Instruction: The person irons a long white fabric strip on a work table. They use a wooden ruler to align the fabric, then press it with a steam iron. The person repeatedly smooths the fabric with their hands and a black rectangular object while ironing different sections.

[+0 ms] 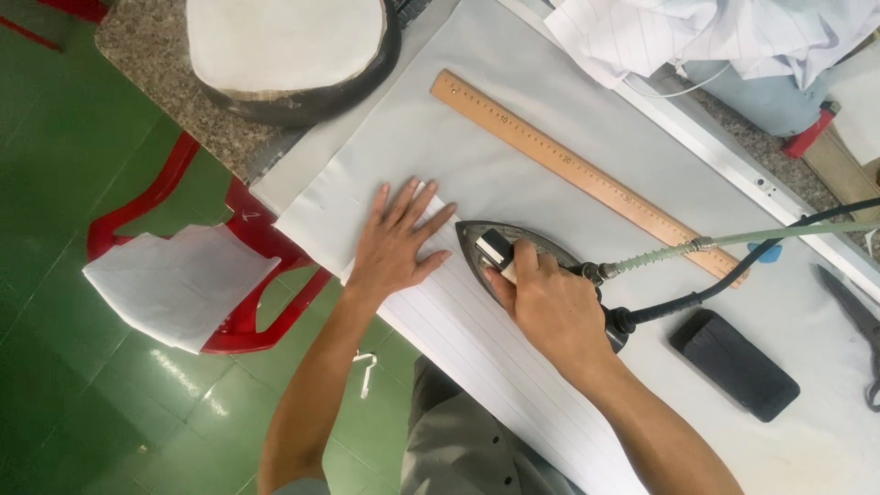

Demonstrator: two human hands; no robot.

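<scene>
My left hand (396,240) lies flat, fingers spread, on a white striped piece of fabric (477,344) at the near edge of the padded grey table (431,137). My right hand (550,307) grips the handle of a dark steam iron (486,240), whose pointed tip faces my left hand and rests on the fabric just right of my fingers. A black cord and a green braided hose (779,234) run from the iron's back off to the right.
A long wooden ruler (587,174) lies diagonally beyond the iron. A black phone (733,364) and scissors (866,330) lie at the right. Crumpled white fabric (715,32) sits far right, a round padded cushion (289,50) far left. A red plastic chair (234,275) holding white fabric stands on the green floor.
</scene>
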